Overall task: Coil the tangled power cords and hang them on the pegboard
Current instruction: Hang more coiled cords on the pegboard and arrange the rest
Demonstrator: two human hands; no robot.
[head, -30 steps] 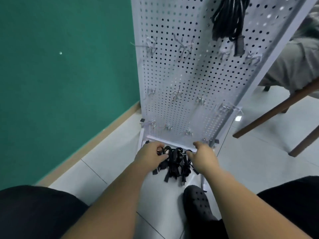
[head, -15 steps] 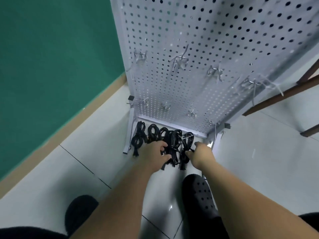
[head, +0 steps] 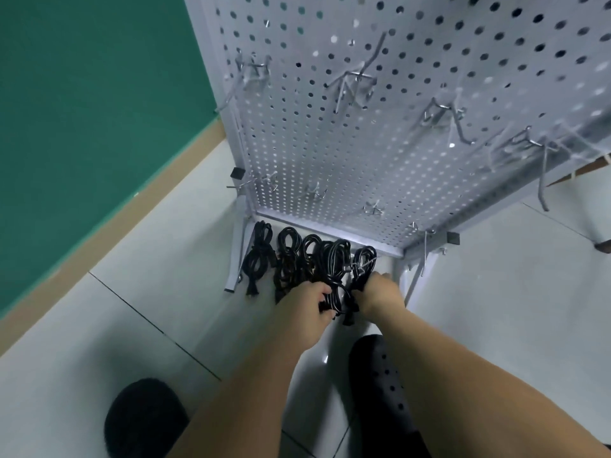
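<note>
Several coiled black power cords [head: 291, 259] lie in a row on the floor tiles at the foot of the white pegboard [head: 396, 127]. My left hand [head: 305, 307] grips the lower end of one coil [head: 334, 269] near the middle of the row. My right hand [head: 380, 295] holds the rightmost coil [head: 363, 259], which has a pale tie around it. One bundle [head: 258, 256] lies apart at the left, beside the stand's leg. Metal hooks [head: 357, 81] stick out of the board above, with nothing on them in view.
The pegboard stand's legs [head: 236, 259] flank the cords. A green wall [head: 82, 110] with a tan skirting runs along the left. My black shoes [head: 380, 385] stand on the pale tiles just behind my hands. A chair leg [head: 603, 244] shows at the right edge.
The view has dropped and moved closer to the floor; the upper board with its hung cord is out of view. Both hands have closed on coils in the row.
</note>
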